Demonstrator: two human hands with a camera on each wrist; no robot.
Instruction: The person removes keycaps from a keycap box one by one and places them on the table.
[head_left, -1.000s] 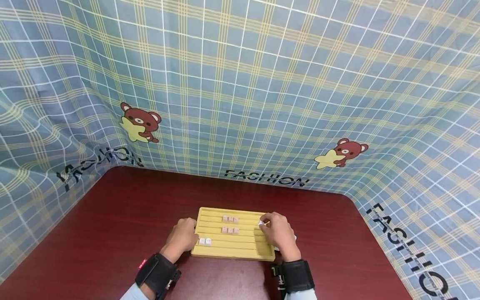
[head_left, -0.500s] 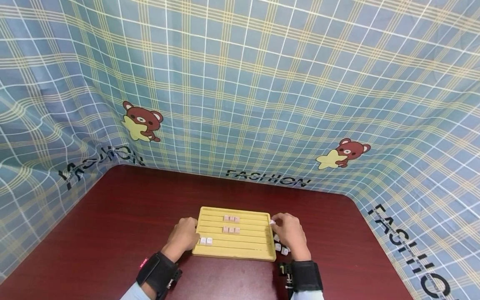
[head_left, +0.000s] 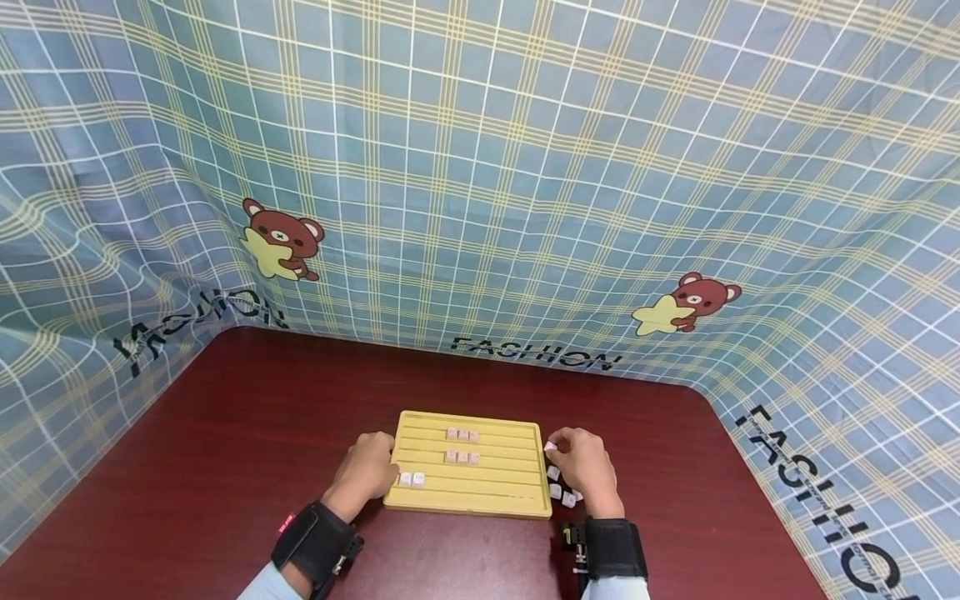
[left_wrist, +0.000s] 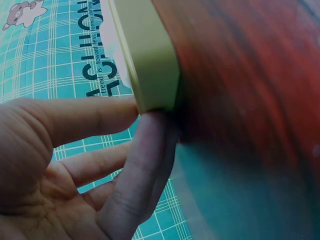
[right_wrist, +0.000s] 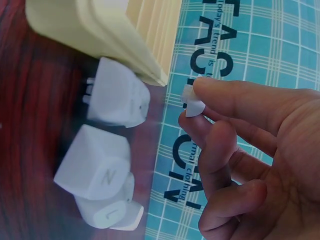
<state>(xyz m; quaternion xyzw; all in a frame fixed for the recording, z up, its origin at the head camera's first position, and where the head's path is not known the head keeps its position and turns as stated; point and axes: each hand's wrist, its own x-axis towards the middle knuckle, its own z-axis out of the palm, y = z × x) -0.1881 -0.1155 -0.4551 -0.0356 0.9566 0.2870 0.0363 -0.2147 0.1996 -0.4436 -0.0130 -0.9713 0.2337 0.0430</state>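
My right hand [head_left: 587, 463] pinches a white keycap [right_wrist: 195, 106]; my left hand [head_left: 365, 469] grips the yellow tray [head_left: 480, 498] by its edge.

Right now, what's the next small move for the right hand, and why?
Probably lower the pinched white keycap to the table beside the loose keycaps. A second ago the right hand had it over the yellow tray; now it is just outside the tray's right rim, near those loose ones, while the left hand holds the tray's left edge.
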